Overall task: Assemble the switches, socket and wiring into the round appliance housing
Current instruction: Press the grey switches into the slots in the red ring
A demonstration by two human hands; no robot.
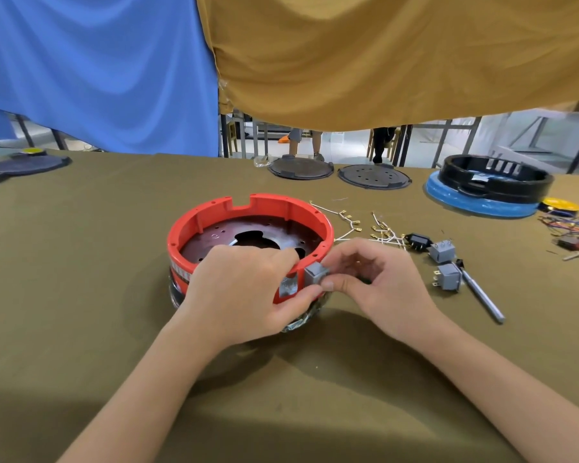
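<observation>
Now my right hand [378, 282] pinches a grey rocker switch [316, 274] against the cutout in the red round housing [248, 228], my left hand [244, 289] clamped over its rim. Light, rigid, boxy plastic; best gripped by its flat sides. Two spare switches [445, 265], the black socket [418, 242] and brass-tipped wires [378, 228] wait on the olive cloth surface [81, 262].

Red housing [194, 225]; grey switch [316, 274]
</observation>
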